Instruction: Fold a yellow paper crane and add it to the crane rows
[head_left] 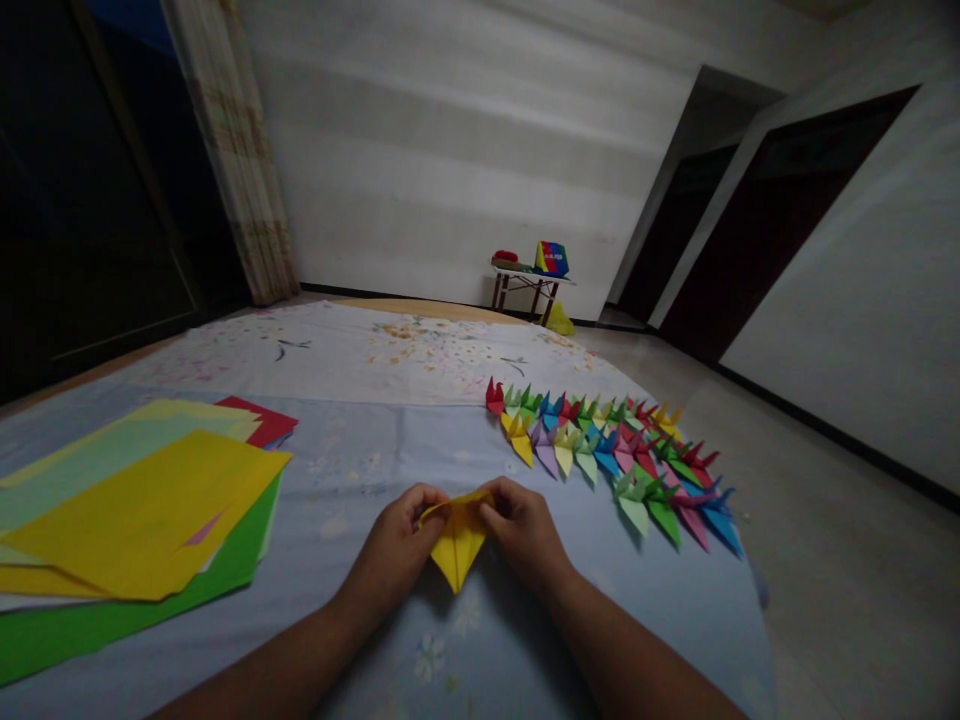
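A yellow origami paper (459, 545), folded to a point that faces me, is held between my hands over the blue cloth. My left hand (409, 535) pinches its left upper corner, thumb on top. On the opposite corner my right hand (521, 525) has the same pinch grip. A crease runs down the middle of the paper to its tip. The fingers behind the paper are partly hidden.
Rows of folded paper cranes (577, 450) in many colours stand on the right. A stack of coloured paper sheets (150, 510) lies on the left. A flowered tablecloth (345, 350) covers the table. Against the far wall stands a small table (529, 275) with a colourful box.
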